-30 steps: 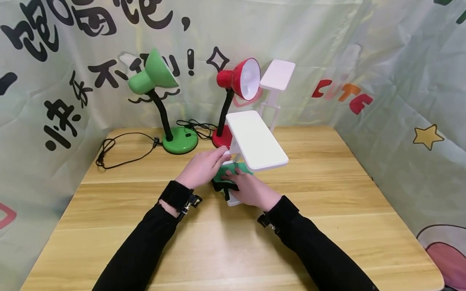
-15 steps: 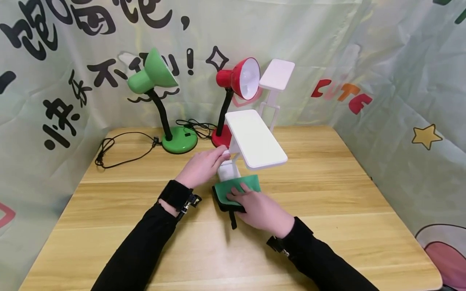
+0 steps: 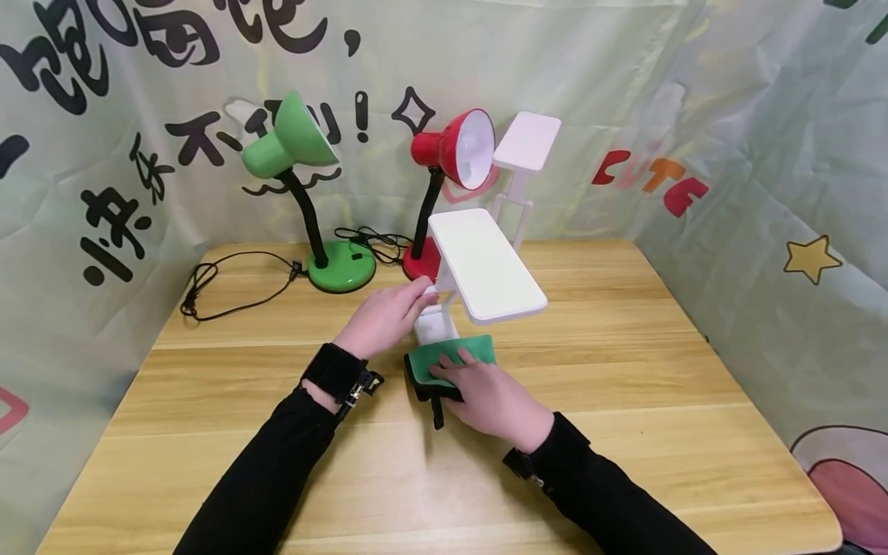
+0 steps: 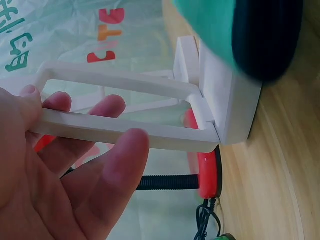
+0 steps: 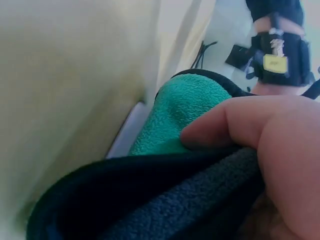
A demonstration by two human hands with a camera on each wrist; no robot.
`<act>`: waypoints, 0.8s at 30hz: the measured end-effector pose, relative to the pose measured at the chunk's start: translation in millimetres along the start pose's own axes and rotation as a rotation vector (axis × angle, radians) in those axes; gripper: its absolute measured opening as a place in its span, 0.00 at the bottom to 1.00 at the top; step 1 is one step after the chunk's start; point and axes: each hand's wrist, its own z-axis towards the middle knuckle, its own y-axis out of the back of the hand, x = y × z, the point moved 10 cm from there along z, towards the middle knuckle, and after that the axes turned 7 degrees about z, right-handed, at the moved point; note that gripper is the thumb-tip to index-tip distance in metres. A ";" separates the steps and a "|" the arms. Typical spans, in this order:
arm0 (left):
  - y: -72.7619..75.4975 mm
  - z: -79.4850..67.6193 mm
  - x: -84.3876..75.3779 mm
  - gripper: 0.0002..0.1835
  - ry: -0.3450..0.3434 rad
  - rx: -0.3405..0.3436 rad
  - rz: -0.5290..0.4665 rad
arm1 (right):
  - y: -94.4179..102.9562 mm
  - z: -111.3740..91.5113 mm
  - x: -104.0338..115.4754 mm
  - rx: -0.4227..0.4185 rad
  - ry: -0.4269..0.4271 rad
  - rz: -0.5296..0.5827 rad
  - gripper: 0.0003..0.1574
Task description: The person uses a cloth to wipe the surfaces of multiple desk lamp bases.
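My left hand [image 3: 381, 320] grips the white lamp's slim arm frame [image 4: 170, 135], fingers and thumb around one bar in the left wrist view. The lamp's flat rectangular head [image 3: 489, 266] tilts above, and its white base [image 3: 435, 327] lies on the table. Over the front of that base is a folded green cloth [image 3: 423, 364] with a black edge and a dangling strap. My right hand [image 3: 496, 401] holds the cloth down on the base; in the right wrist view the thumb and fingers hold its fold [image 5: 185, 107]. Most of the base's front is hidden underneath.
Behind stand a green lamp [image 3: 343, 266], a red lamp [image 3: 430, 146] and a second white lamp [image 3: 527, 142]. A black cable [image 3: 243, 312] loops over the table [image 3: 624, 370] at the left. Printed fabric hangs around the back and sides.
The right hand drew the cloth toward the front edge of the base, uncovering its back part, then moved slightly back. The left hand keeps its grip on the lamp arm.
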 end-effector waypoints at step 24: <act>2.0 0.8 -1.3 0.14 0.011 -0.010 0.021 | 3.4 31.2 5.3 -0.198 0.045 -0.404 0.31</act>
